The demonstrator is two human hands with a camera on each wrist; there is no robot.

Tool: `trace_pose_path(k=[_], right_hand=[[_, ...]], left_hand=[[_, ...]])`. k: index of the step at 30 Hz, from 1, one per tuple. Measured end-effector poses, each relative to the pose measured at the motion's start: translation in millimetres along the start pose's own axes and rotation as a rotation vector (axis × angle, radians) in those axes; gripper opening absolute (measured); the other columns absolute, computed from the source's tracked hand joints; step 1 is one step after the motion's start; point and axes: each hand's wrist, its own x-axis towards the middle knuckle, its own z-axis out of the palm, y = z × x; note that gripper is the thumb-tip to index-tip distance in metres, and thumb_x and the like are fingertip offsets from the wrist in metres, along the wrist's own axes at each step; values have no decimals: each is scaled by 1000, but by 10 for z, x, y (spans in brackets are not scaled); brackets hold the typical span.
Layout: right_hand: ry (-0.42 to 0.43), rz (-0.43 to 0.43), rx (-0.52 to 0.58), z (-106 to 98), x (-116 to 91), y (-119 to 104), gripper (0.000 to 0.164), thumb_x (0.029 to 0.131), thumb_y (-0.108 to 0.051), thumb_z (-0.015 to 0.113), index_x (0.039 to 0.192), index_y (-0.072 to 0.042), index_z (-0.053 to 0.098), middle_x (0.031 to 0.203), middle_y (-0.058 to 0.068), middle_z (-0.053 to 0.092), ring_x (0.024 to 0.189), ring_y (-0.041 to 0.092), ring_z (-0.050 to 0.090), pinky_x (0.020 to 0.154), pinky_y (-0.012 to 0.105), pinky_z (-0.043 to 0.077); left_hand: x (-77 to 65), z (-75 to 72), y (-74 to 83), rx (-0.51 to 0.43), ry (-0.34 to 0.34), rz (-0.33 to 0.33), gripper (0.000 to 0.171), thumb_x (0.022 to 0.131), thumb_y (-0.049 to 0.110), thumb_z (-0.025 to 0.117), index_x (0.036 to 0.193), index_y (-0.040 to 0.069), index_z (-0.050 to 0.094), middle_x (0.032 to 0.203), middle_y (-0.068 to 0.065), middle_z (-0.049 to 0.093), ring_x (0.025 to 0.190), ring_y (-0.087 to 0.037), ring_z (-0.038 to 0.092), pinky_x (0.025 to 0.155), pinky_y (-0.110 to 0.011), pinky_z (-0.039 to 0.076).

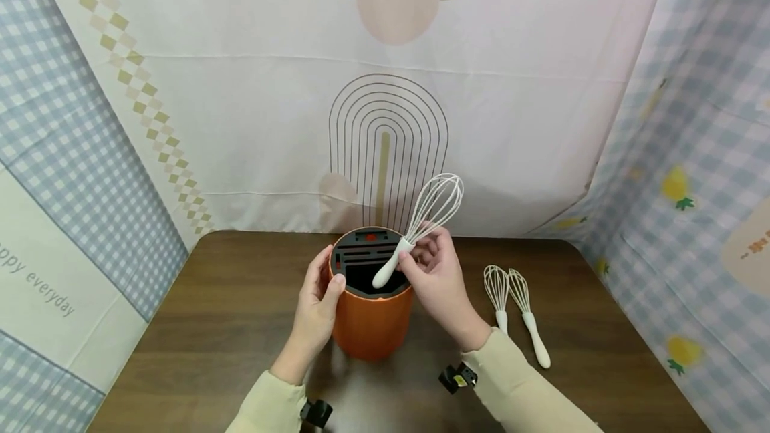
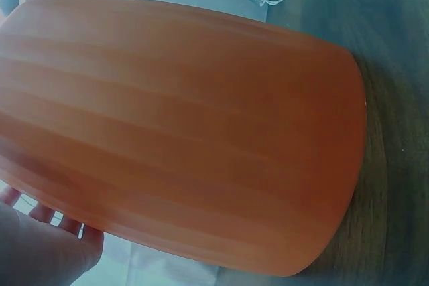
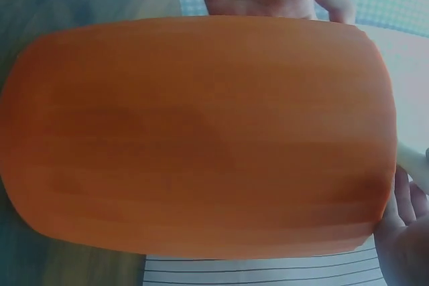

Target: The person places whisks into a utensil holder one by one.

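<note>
- Brown wood-grain table [image 1: 210, 326]: at its middle stands an upright orange, ribbed, plastic-looking round holder [image 1: 373, 329]. We'd brace it firmly; left hand [image 1: 317, 299] grips its left side, thumb at near rim.
- Black slotted insert [image 1: 367, 254]: we'd aim for the wide near opening, handle first.
- Right hand [image 1: 440, 282]: thumb and fingers pinch a white wire-looped whisk [image 1: 407, 244], tilted above that opening. We'd turn it more upright before lowering.
- Counts: table one, holder one, insert one, hands two, whisks three (one held, two lying right).
</note>
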Motion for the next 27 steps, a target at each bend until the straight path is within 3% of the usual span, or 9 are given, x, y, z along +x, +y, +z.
trace_pose_path(k=[5, 11, 17, 27], right_hand=[[-3, -20, -72, 50, -33, -85, 53, 88, 9, 61, 134, 4, 34, 109, 19, 58, 90, 26, 60, 75, 27, 54], [-12, -30, -134, 112, -82, -274, 54, 87, 10, 62, 133, 5, 33, 107, 20, 59, 92, 30, 62, 77, 33, 55], [-23, -39, -184, 129, -90, -280, 56, 87, 7, 64, 134, 3, 34, 106, 21, 61, 92, 34, 63, 78, 38, 55], [-71, -146, -310, 180, -105, -240, 63, 82, 9, 68, 133, 4, 31, 102, 26, 62, 84, 29, 65, 74, 35, 56]], left_hand=[[0, 4, 3, -10, 5, 11, 53, 99, 3, 49, 149, 8, 31, 145, -15, 41, 128, -23, 44, 101, -22, 39], [-2, 8, -5, -8, 10, 2, 53, 99, 4, 50, 148, 5, 31, 145, -14, 41, 128, -24, 43, 102, -22, 38], [13, 15, -13, 0, 11, -1, 52, 99, 6, 51, 148, 13, 34, 144, -10, 43, 128, -22, 44, 103, -23, 38], [1, 5, -5, 12, 8, -12, 53, 99, 5, 50, 149, 10, 32, 145, -12, 41, 126, -21, 44, 101, -21, 39]])
